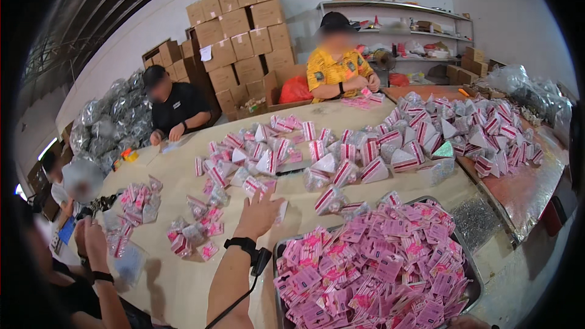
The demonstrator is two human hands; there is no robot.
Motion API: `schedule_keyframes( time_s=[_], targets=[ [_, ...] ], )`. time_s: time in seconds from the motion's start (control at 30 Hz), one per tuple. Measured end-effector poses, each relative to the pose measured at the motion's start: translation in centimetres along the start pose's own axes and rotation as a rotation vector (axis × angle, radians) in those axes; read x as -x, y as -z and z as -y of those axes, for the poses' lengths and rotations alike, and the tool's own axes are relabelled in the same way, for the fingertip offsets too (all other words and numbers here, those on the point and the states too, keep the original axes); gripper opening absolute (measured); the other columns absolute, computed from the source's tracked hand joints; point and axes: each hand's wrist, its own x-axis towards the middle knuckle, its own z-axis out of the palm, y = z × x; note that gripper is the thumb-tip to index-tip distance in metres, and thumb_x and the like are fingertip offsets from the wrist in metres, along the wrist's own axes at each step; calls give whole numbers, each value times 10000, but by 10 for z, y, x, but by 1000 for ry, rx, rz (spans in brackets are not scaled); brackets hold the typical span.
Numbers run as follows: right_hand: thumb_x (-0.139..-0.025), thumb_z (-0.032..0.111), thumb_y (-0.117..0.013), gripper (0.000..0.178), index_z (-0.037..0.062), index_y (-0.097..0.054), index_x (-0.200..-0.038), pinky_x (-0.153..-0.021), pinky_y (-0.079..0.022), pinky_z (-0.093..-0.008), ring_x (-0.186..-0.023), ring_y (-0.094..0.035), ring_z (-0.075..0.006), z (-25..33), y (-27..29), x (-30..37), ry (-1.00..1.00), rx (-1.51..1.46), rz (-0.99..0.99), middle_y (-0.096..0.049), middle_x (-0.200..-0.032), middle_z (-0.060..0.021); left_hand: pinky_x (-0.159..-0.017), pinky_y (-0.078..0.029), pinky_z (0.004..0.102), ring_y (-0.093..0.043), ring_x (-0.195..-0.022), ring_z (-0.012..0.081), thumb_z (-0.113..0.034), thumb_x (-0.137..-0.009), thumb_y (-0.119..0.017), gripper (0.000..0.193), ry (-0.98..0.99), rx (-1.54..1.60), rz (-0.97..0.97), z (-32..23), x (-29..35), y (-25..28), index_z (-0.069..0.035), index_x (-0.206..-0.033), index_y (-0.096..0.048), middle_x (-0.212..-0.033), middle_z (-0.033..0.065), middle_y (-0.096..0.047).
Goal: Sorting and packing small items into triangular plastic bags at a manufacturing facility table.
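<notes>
My left hand (256,214), with a black band and cable at its wrist, reaches over the table to the near edge of a heap of clear-bagged, wedge-shaped pieces (266,163), white with pink-red stripes. Its fingers stretch out, apart, by the nearest bagged wedge (253,186). A small whitish piece (281,212) shows beside it; whether the hand touches it is unclear. Of my right hand (469,321) only a sliver shows at the lower edge, by the corner of a metal tray (477,280); its fingers are hidden. Pink printed cards (372,262) are piled high in that tray.
More bagged wedges (487,128) cover the right side. Small metal pieces (475,222) lie right of the tray. At left, a co-worker's raised hands (91,240) are near smaller bagged groups (140,201). Two people (177,106) (338,67) work across the table (213,274).
</notes>
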Motion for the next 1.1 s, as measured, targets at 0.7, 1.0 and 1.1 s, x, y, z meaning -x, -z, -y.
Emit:
schedule_keyframes(
  time_s=[0.7,1.0,1.1],
  targets=[
    [-873,193,-435,290,-25,-543,-1031,-761,-441,-339,-936,-549,-206,4,57,-3,660,1008,440,-592,-983,-120,-689,-453,270,-570,-757,144,-226,-858,-525,273,434,1056,-85,-6,175,-7,10,-969,-605,-839,93,-629],
    [-850,256,-482,373,7,-454,-1127,-863,-422,-382,-960,-544,-242,57,59,49,390,1027,168,-551,-1016,-138,-618,-431,279,-512,-678,146,-272,-885,-440,428,787,1412,109,-137,255,74,60,-1153,-468,-794,73,-573],
    [-837,199,-474,274,-13,-504,-1008,-797,-463,-432,-900,-562,-260,67,58,59,630,1030,-112,-596,-866,-125,-545,-404,278,-447,-599,130,-227,-882,-444,341,551,1106,-154,-144,258,63,43,-1083,-501,-712,43,-516]
  ],
)
